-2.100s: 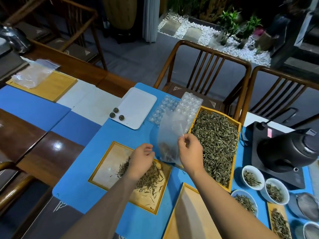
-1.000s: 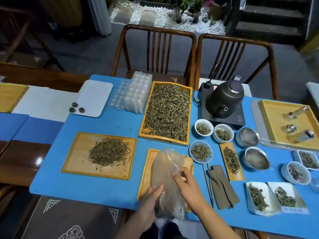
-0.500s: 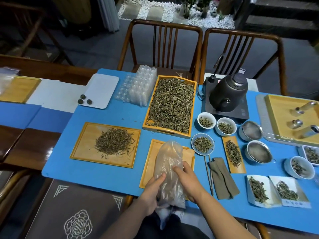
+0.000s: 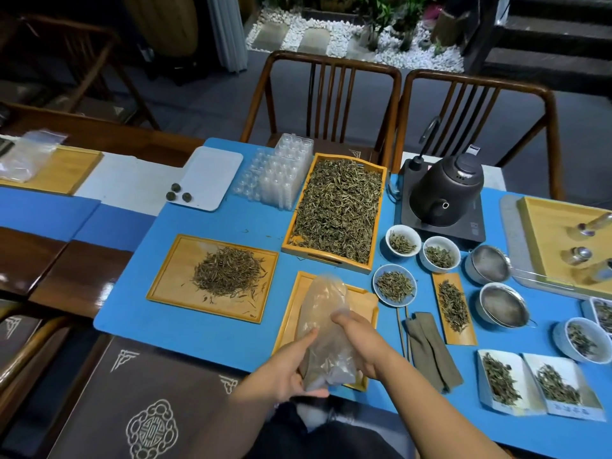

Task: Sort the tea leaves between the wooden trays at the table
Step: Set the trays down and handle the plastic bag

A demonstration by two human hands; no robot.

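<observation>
A clear plastic bag (image 4: 326,321) stands over the near wooden tray (image 4: 291,321), whose surface is mostly hidden behind it. My left hand (image 4: 289,371) grips the bag's lower left side. My right hand (image 4: 359,342) grips its right side. A flat wooden tray (image 4: 165,283) to the left carries a small heap of tea leaves (image 4: 228,271). A deep wooden tray (image 4: 288,240) behind is filled with tea leaves (image 4: 337,208).
A black kettle (image 4: 445,192) on a dark base stands at the back right. Small white bowls of tea (image 4: 395,284), two metal strainers (image 4: 501,304), a folded cloth (image 4: 430,351) and paper dishes of tea (image 4: 501,379) crowd the right. Clear plastic moulds (image 4: 276,175) and a white tray (image 4: 212,175) lie behind.
The bag came from above the left tray to the near tray, both hands now at its lower part. My view pulled back and slid slightly leftward.
</observation>
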